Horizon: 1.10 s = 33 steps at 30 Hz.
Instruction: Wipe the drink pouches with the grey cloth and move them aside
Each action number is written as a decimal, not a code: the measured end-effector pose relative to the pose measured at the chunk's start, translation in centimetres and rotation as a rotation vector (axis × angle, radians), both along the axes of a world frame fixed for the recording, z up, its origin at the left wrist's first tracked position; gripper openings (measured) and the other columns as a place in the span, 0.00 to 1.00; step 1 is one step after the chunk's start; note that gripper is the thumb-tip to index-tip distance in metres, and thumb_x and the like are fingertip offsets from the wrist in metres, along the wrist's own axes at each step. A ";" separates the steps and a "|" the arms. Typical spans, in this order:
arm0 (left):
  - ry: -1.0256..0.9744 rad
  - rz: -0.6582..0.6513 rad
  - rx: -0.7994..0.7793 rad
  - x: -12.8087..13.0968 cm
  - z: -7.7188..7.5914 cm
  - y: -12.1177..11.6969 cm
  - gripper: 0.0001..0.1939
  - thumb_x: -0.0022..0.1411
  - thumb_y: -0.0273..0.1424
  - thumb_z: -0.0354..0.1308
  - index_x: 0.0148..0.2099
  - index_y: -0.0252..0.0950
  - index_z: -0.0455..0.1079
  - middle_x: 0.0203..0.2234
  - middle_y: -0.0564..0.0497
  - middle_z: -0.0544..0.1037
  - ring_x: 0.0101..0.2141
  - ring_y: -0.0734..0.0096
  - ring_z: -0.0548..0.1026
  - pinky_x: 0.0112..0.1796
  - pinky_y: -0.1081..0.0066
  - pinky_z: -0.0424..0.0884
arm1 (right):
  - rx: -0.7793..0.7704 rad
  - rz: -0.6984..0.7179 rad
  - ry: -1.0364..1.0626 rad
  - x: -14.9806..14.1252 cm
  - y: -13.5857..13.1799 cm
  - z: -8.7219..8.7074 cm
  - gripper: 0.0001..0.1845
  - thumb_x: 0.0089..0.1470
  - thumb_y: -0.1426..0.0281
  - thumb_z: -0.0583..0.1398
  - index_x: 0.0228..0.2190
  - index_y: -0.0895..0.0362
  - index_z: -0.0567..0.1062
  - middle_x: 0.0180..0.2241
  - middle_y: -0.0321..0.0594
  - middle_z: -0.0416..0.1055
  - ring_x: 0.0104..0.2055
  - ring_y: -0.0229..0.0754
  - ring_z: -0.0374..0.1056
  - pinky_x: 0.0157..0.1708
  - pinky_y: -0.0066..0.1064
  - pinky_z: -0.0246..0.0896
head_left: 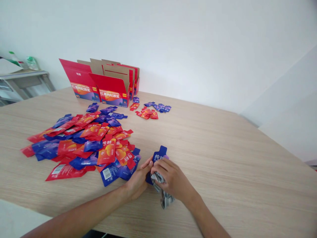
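Observation:
A blue pouch [159, 154] lies on the wooden table [223, 158] in front of me, partly covered by both hands. My left hand [137, 180] rests on its left edge with fingers pressed against it. My right hand [170, 178] is closed on a crumpled grey striped cloth [163, 193] and presses it on the pouch. A big heap of red and blue pouches [84, 142] spreads just left of my hands.
Open red cardboard boxes [104, 84] stand at the far side of the table. A small group of red and blue pouches [151, 110] lies beside them. A grey shelf unit [22, 82] stands at the far left by the white wall.

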<state>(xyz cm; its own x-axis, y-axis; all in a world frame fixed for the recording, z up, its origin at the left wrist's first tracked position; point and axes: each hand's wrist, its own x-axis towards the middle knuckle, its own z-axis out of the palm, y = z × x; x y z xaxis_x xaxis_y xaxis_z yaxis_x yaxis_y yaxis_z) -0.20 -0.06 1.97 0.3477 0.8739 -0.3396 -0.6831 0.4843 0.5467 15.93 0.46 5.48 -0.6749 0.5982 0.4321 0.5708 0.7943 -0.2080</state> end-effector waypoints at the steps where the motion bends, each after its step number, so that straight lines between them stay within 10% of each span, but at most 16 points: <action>1: 0.012 0.020 -0.008 -0.1 0.1 0.1 0.18 0.61 0.31 0.68 0.53 0.38 0.78 0.37 0.51 0.83 0.36 0.73 0.78 0.40 0.75 0.73 | 0.002 0.041 -0.028 -0.3 -0.2 -0.1 0.13 0.53 0.75 0.68 0.39 0.54 0.72 0.40 0.40 0.75 0.44 0.48 0.71 0.46 0.39 0.70; 14: 0.078 -0.109 0.122 0.1 -0.7 -0.4 0.26 0.57 0.38 0.71 0.57 0.40 0.77 0.53 0.45 0.81 0.57 0.55 0.74 0.61 0.59 0.63 | 0.054 -0.281 0.215 1.6 1.4 0.1 0.11 0.56 0.80 0.62 0.38 0.53 0.71 0.39 0.41 0.73 0.42 0.48 0.69 0.43 0.41 0.69; 26: 0.168 0.002 0.081 -0.4 -0.4 0.2 0.21 0.60 0.36 0.69 0.55 0.40 0.78 0.42 0.48 0.83 0.47 0.65 0.77 0.52 0.70 0.70 | 0.016 0.032 -0.032 -0.6 -0.1 -0.4 0.15 0.50 0.73 0.70 0.39 0.54 0.74 0.41 0.40 0.77 0.44 0.48 0.71 0.45 0.39 0.71; 33: 0.122 -0.131 0.186 -0.1 -0.7 -0.1 0.26 0.55 0.41 0.72 0.55 0.40 0.79 0.49 0.46 0.82 0.55 0.58 0.75 0.57 0.63 0.66 | 0.051 -0.246 0.176 1.5 1.5 0.1 0.12 0.54 0.80 0.63 0.38 0.53 0.72 0.39 0.41 0.74 0.43 0.48 0.70 0.45 0.41 0.70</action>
